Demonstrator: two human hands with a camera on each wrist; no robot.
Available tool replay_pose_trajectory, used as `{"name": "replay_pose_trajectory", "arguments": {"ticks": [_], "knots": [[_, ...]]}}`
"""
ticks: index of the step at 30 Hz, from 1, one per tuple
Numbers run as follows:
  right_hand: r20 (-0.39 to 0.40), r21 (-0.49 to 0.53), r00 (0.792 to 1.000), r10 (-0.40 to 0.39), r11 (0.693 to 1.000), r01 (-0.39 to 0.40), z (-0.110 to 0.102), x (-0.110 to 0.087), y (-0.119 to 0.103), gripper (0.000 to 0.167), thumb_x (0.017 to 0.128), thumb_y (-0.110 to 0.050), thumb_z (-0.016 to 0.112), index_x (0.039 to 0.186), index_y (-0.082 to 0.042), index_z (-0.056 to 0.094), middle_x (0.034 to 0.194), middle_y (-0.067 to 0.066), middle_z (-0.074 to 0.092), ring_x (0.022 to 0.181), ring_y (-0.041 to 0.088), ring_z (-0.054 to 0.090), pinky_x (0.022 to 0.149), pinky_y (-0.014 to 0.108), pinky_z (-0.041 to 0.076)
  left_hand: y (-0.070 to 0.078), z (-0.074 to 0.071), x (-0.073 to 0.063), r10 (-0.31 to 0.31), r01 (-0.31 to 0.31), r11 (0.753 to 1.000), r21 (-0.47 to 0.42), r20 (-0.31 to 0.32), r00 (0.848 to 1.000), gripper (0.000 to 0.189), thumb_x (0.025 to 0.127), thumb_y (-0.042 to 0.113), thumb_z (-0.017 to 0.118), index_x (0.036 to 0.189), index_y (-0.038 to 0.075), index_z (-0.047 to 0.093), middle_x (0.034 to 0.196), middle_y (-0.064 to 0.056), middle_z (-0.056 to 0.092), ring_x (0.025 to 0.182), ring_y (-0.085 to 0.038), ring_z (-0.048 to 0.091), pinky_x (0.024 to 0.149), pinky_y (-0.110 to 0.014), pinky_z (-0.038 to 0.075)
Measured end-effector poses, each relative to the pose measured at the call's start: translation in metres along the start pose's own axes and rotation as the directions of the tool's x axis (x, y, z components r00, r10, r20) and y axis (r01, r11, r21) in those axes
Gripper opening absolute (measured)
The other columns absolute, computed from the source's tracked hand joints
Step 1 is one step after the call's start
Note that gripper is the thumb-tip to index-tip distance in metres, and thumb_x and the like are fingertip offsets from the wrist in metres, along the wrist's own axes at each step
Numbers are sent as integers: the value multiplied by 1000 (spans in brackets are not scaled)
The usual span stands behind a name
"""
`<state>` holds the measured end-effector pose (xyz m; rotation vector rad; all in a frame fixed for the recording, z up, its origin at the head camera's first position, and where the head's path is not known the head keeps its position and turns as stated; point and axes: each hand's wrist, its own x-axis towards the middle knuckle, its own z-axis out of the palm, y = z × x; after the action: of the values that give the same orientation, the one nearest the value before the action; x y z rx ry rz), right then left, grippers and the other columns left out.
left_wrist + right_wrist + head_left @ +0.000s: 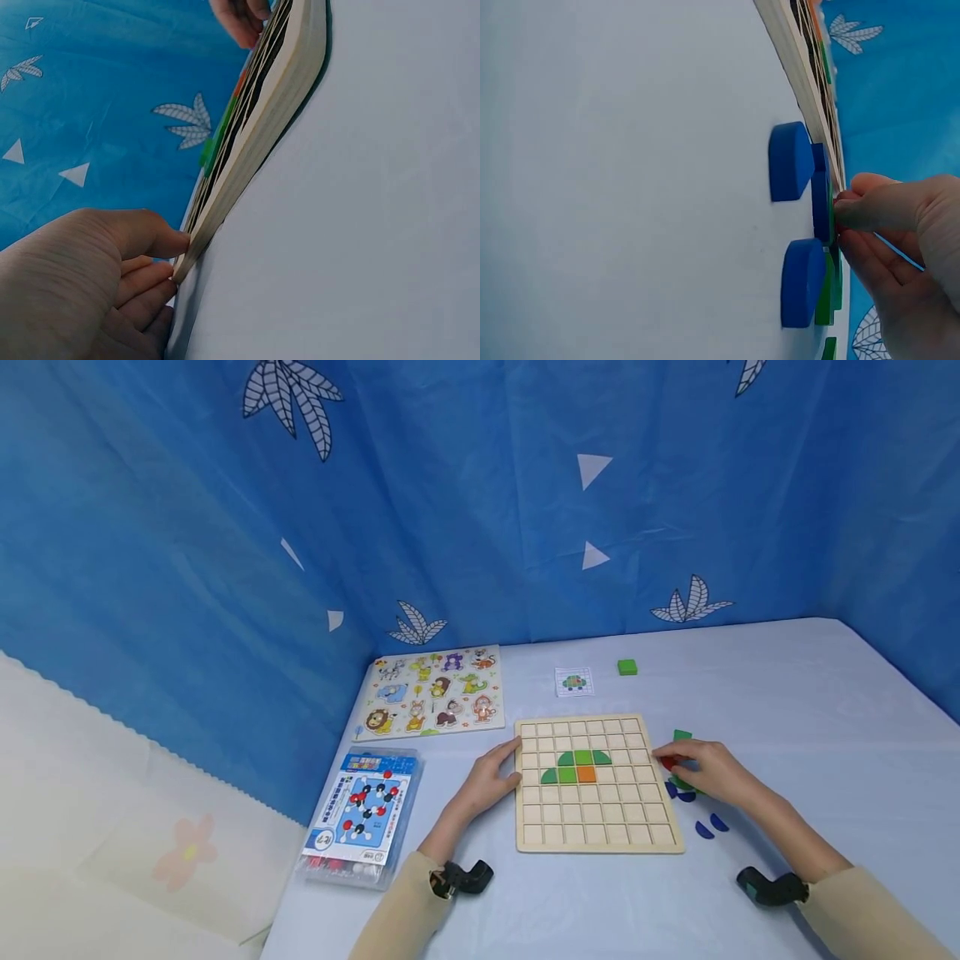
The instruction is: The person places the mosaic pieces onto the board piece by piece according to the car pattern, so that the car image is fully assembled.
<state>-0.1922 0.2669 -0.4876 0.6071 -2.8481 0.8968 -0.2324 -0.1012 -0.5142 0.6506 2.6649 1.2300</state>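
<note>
A square wooden grid board [573, 835] lies on the table, with several green pieces [582, 757] and one orange square [586, 774] set in its cells. Along the board's left edge rests my left hand [486, 783], thumb and fingertips spread against the rim. To the right of the board, my right hand [712, 770] pinches a red piece [667, 762], mostly covered by the fingers. Under and around that hand lie green pieces [681, 735] and blue half-round pieces [703, 830]. The right wrist view shows blue blocks [802, 283] close below the fingertips.
Behind the board are a small picture card [574, 682] with a turtle-like pattern and a green square block [627, 667]. An animal puzzle board [429, 732] lies at the back left, a packaged molecule kit [367, 810] in front of it. A blue curtain [480, 527] hangs behind the table.
</note>
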Motion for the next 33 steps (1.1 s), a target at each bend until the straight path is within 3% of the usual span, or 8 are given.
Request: {"name": "replay_pose_trajectory", "arguments": {"ticks": [6, 12, 23, 29, 33], "knots": [[-11, -56, 1000, 21, 998, -22, 2, -2, 3, 37, 76, 12, 66, 111, 0, 68, 108, 23, 64, 100, 41, 59, 76, 50, 53, 1, 1, 0, 1, -1, 1000, -6, 1, 1000, 61, 87, 7, 61, 144, 4, 38, 145, -12, 40, 134, -26, 34, 110, -37, 29], [-53, -103, 998, 30, 994, -35, 2, -3, 6, 33, 75, 5, 73, 108, 0, 69, 105, 22, 65, 100, 42, 58, 82, 56, 49, -1, 1, 1, -2, 2, 1000, 4, -3, 1000, 61, 87, 7, 61, 144, 5, 38, 145, -12, 40, 134, -25, 34, 110, -36, 29], [-168, -149, 986, 3, 988, -29, 3, -4, 13, 22, 75, -9, 79, 94, -1, 70, 83, 6, 65, 84, 31, 60, 71, 49, 53, 1, 0, 1, -6, 6, 1000, 10, -1, 1000, 62, 87, 8, 61, 144, 5, 38, 145, -12, 40, 134, -25, 35, 110, -36, 30], [-118, -80, 991, 65, 994, -75, -1, -9, 7, 27, 78, 6, 65, 105, 3, 68, 102, 21, 64, 100, 43, 57, 81, 57, 49, 0, 1, 0, -3, 3, 1000, 5, 0, 1000, 62, 87, 8, 61, 144, 5, 38, 145, -12, 40, 134, -26, 34, 110, -37, 29], [-78, -70, 994, 74, 994, -80, -1, -10, 8, 32, 77, 7, 66, 108, 3, 67, 107, 23, 63, 103, 43, 56, 84, 58, 48, 0, 1, 0, 2, -2, 1000, 3, -6, 1000, 62, 87, 7, 61, 144, 5, 38, 145, -12, 40, 134, -25, 34, 110, -36, 29]]}}
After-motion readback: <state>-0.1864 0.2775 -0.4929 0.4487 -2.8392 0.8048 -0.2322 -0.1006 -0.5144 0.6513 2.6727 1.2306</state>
